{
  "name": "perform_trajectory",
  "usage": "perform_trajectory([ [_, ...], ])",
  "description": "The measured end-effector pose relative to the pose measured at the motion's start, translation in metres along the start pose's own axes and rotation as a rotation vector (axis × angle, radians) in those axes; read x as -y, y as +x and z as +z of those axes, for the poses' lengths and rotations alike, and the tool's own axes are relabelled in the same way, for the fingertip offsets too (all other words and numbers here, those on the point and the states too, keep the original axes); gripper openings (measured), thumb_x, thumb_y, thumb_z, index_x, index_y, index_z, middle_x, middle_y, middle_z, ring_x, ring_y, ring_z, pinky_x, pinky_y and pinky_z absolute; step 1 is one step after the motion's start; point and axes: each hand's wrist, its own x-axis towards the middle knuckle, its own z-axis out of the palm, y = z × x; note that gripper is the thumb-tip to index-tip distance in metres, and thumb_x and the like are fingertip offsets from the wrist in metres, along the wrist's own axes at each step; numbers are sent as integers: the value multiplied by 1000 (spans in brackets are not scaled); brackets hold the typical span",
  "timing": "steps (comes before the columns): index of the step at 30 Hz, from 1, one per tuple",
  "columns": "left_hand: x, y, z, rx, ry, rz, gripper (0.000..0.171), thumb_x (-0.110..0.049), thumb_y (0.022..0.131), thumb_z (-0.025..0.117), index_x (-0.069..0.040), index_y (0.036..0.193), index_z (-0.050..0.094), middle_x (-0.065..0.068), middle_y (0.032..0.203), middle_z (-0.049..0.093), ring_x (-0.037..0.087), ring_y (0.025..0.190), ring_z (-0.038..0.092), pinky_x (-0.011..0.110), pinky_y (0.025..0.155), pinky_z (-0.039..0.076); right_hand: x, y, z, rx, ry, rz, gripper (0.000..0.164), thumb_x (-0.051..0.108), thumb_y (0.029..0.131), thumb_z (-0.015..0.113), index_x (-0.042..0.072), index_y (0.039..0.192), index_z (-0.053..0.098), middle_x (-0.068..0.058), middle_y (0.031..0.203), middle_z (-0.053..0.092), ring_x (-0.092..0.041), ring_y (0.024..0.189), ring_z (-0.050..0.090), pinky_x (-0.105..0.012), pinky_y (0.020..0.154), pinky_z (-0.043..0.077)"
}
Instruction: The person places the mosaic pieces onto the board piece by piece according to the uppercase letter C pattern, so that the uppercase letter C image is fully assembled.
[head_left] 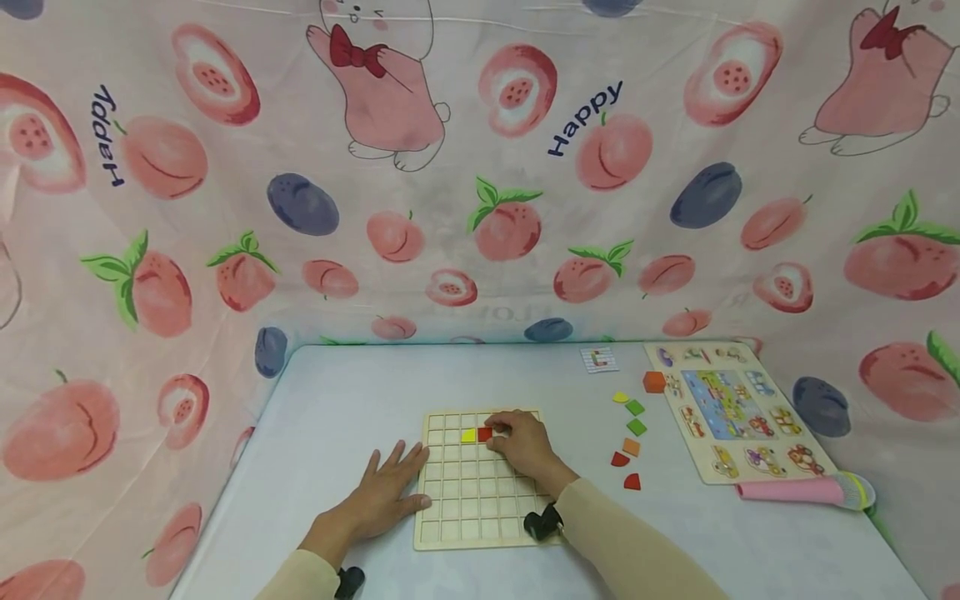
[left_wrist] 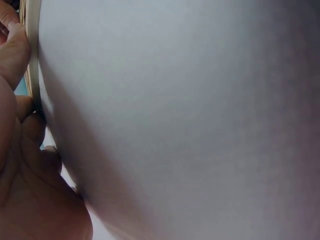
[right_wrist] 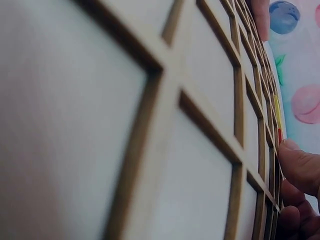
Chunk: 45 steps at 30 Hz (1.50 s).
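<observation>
A wooden grid board (head_left: 448,506) lies on the white table with a yellow square (head_left: 468,435) and a red square (head_left: 484,434) side by side near its far edge. My right hand (head_left: 522,446) reaches over the board and pinches the red square between thumb and index finger; in the right wrist view the thumb (right_wrist: 300,162) is right at its red edge. Flat on the table, my left hand (head_left: 381,497) has its fingers spread, fingertips at the board's left edge. The left wrist view shows mostly bare table beside the left palm (left_wrist: 40,200).
Right of the board lie loose pieces: a yellow one (head_left: 621,397), green squares (head_left: 636,407), an orange square (head_left: 632,447) and red rounded wedges (head_left: 632,482). Farther off are a small pattern card (head_left: 599,360), an orange block (head_left: 654,382), a picture puzzle board (head_left: 712,468) and a pink microphone (head_left: 791,490).
</observation>
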Motion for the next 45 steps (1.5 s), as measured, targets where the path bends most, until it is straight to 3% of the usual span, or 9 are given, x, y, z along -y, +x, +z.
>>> perform_trajectory([
  [13,-1,4,-1,6,-28,8,84,-51,99,69,-15,166,35,4,175,27,32,166,9,61,134,-6,1,0,-6,-4,80,73,23,13,92,82,12,114,78,-2,102,70,-17,92,61,-38,85,54],
  [24,1,3,-4,1,-28,-3,84,-51,97,70,-15,166,36,4,175,28,32,166,9,60,134,-6,1,-3,-39,-65,155,129,25,16,98,77,11,123,76,-3,107,66,-19,93,53,-33,79,50],
  [35,2,0,-2,3,-32,8,84,-51,98,69,-15,166,36,5,174,28,32,166,9,61,133,-7,-36,-22,-100,-197,46,238,29,16,97,78,10,126,75,-10,114,70,-24,101,56,-33,85,49],
  [42,2,2,-1,1,-25,6,85,-51,97,70,-15,166,36,4,175,28,32,166,9,62,133,-6,-73,-37,-139,-203,64,342,35,21,102,71,8,135,69,-11,118,64,-23,97,53,-22,66,48],
  [45,2,2,-1,3,-23,3,85,-52,98,69,-16,166,35,4,175,27,31,166,8,61,133,-6,-88,-44,-151,-194,78,385,37,23,104,69,7,138,66,-12,121,62,-23,99,51,-20,65,48],
])
